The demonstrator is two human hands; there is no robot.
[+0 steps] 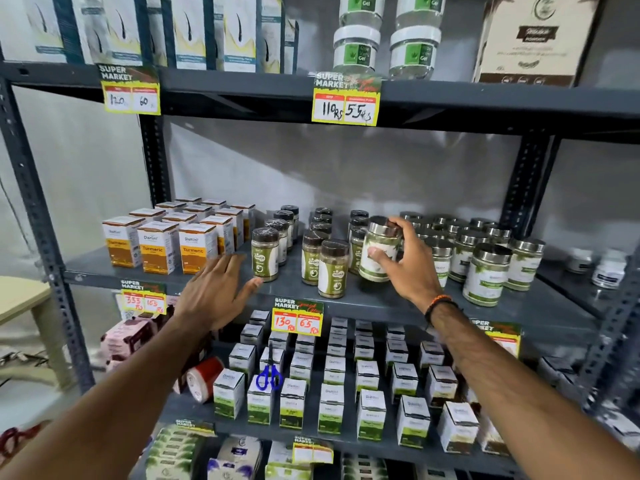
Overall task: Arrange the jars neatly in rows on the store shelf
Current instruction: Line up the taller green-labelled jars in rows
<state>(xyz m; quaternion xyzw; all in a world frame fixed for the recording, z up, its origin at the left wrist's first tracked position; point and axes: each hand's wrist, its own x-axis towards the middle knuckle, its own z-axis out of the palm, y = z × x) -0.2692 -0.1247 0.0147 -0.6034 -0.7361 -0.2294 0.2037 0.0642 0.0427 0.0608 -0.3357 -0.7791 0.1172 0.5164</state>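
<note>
On the middle grey shelf (381, 299) stand rows of small brown-lidded powder jars (333, 268) and, to their right, a group of wider silver-lidded jars (486, 271). My right hand (408, 261) grips one silver-lidded jar (379, 249) by its lid and side, tilted slightly and held just above the shelf between the two groups. My left hand (216, 287) hovers open, fingers spread, at the shelf's front edge, its thumb tip close to the front-left brown-lidded jar (265, 254) without holding it.
Orange turmeric boxes (159, 245) fill the shelf's left part. Yellow price tags (297, 318) hang on the shelf edges. The shelf below holds several white-green boxes (370, 414), blue-handled scissors (268, 374) and a red tape roll (204, 377). Gel jars (356, 46) stand above.
</note>
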